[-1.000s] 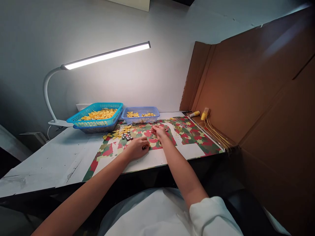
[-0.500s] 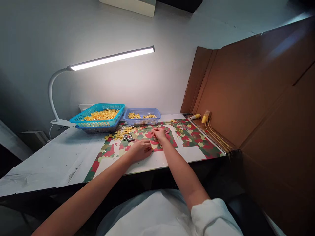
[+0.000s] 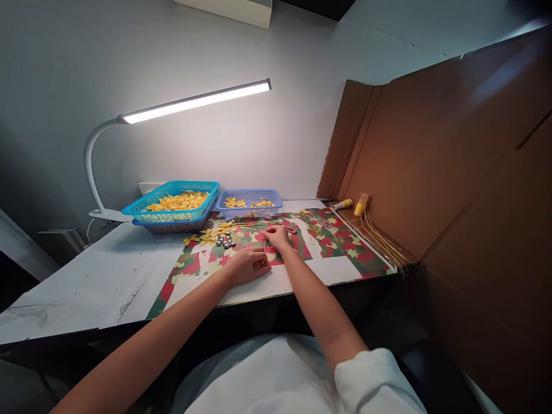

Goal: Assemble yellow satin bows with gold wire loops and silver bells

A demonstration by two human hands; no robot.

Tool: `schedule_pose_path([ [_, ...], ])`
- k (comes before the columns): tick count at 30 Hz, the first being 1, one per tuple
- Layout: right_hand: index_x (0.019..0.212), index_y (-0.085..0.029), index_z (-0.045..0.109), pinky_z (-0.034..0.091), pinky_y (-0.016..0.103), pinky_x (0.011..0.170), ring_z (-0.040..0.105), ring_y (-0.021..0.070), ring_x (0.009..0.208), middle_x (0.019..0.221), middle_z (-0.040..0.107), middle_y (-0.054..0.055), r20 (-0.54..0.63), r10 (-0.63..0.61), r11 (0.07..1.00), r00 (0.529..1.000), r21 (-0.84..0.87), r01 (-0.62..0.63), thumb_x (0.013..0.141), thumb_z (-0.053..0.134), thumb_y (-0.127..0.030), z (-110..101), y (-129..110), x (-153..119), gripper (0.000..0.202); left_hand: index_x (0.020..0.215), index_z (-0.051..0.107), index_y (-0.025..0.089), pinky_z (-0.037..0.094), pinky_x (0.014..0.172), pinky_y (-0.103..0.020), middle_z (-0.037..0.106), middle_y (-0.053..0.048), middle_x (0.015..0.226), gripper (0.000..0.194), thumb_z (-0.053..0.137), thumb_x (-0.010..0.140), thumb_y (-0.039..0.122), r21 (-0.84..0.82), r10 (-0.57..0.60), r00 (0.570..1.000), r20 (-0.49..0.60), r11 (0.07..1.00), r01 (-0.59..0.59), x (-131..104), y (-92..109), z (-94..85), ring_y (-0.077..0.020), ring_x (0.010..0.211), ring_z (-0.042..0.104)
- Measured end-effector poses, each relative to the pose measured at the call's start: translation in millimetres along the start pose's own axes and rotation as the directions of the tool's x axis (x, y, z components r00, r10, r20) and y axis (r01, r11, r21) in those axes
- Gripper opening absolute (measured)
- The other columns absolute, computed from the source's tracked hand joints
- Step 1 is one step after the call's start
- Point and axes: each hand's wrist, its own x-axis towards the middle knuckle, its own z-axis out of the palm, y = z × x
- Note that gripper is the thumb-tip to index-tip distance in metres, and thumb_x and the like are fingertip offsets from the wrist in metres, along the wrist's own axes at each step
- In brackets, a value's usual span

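Note:
My left hand (image 3: 248, 265) rests low over the patterned mat (image 3: 345, 244), its fingers curled together; what it grips is too small to make out. Just beyond and to the right, my right hand (image 3: 277, 236) has its fingertips pinched, with a thin pale strand seeming to run down from them toward my left hand. Left of the hands lie several silver bells (image 3: 225, 240) and some yellow bows (image 3: 209, 236). A pink item (image 3: 290, 229) lies right beside my right hand.
A teal basket (image 3: 171, 216) of yellow bows stands at the back left, beside a blue-purple basket (image 3: 250, 211). A desk lamp (image 3: 198, 103) arches above. Yellow cords (image 3: 383, 238) and a spool (image 3: 360, 205) lie at the right, by a cardboard wall (image 3: 440, 149).
My right hand has shifted slightly left, uncovering more of the pink item. My left hand has turned slightly, its fingertips a little further right.

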Motion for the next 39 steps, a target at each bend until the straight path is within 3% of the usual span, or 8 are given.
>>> schedule_pose_path([
  [12, 0.063, -0.020, 0.072, 0.047, 0.021, 0.061, 0.066, 0.0151, 0.068, 0.075, 0.075, 0.002, -0.059, 0.079, 0.977, 0.995, -0.195, -0.089, 0.072, 0.071, -0.025, 4, -9, -2, 0.011, 0.080, 0.065, 0.018, 0.044, 0.063, -0.027, 0.063, -0.004, 0.077, 0.012, 0.058, 0.084, 0.027, -0.008, -0.006, 1.000, 0.009, 1.000, 0.006, -1, -2, 1.8, -0.0161, 0.068, 0.058],
  [24, 0.052, -0.018, 0.062, 0.041, 0.022, 0.051, 0.064, 0.0166, 0.060, 0.064, 0.069, 0.004, -0.103, 0.205, 0.931, 0.973, -0.285, -0.227, 0.065, 0.071, -0.017, 11, -15, 10, 0.015, 0.082, 0.065, 0.019, 0.047, 0.070, -0.029, 0.065, -0.006, 0.084, 0.009, 0.059, 0.084, 0.026, -0.019, -0.009, 1.000, -0.019, 1.000, 0.009, 0, 1, -1.5, -0.0202, 0.080, 0.061],
  [32, 0.065, -0.017, 0.065, 0.041, 0.021, 0.044, 0.051, 0.0100, 0.042, 0.049, 0.059, -0.002, 0.079, 0.127, 0.987, 0.989, -0.114, -0.117, 0.074, 0.072, -0.032, -5, -2, 8, 0.018, 0.086, 0.065, 0.019, 0.050, 0.073, -0.030, 0.066, -0.007, 0.088, 0.010, 0.062, 0.081, 0.027, -0.033, -0.028, 0.999, -0.026, 0.999, 0.027, -1, -1, -2.7, -0.0216, 0.085, 0.063],
  [36, 0.074, -0.016, 0.067, 0.043, 0.020, 0.047, 0.055, 0.0103, 0.047, 0.058, 0.064, -0.002, 0.144, 0.017, 0.999, 0.989, -0.038, -0.012, 0.067, 0.074, -0.020, -13, 3, 5, 0.010, 0.087, 0.065, 0.019, 0.050, 0.075, -0.032, 0.067, -0.007, 0.090, 0.011, 0.062, 0.081, 0.028, -0.036, -0.032, 0.999, -0.023, 0.999, 0.031, -1, -2, -2.7, -0.0223, 0.087, 0.063],
  [39, 0.078, -0.017, 0.067, 0.047, 0.019, 0.055, 0.061, 0.0117, 0.063, 0.074, 0.069, -0.001, 0.119, -0.068, 0.997, 0.991, -0.027, 0.072, 0.061, 0.070, -0.007, -13, 5, 5, 0.020, 0.086, 0.065, 0.019, 0.049, 0.075, -0.032, 0.066, -0.007, 0.090, 0.011, 0.062, 0.081, 0.029, -0.039, -0.036, 0.999, -0.023, 0.999, 0.035, -1, -2, -2.9, -0.0219, 0.085, 0.062],
])
